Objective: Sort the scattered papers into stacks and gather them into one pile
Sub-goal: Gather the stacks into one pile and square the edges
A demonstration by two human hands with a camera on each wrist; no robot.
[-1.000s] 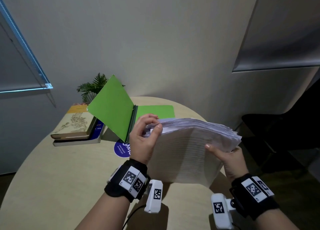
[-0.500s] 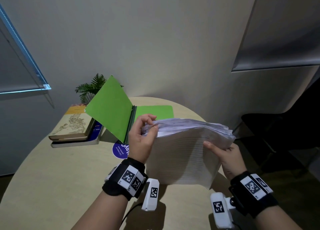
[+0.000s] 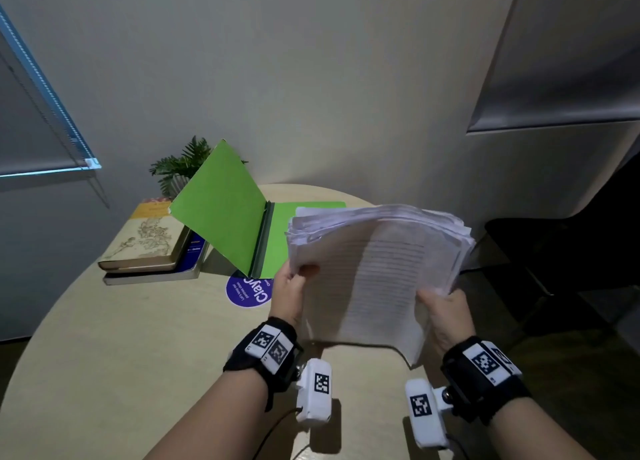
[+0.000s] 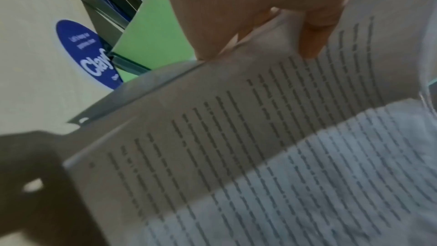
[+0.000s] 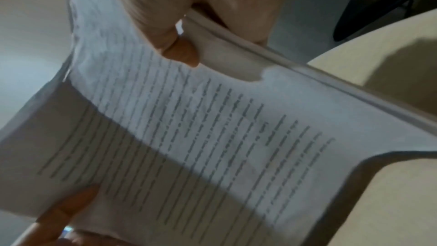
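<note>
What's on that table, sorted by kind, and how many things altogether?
Paper stacks: 1, the paper stack, held by the left hand and right hand
Books: 2, the top book and bottom book
Green folders: 1, the green folder, open
Potted plants: 1, the plant
Round blue stickers: 1, the sticker
Total: 6

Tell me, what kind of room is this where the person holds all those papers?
Probably an office or study corner. A round table carries a green folder standing open, stacked books and a small potted plant, with a window blind beside it.
</note>
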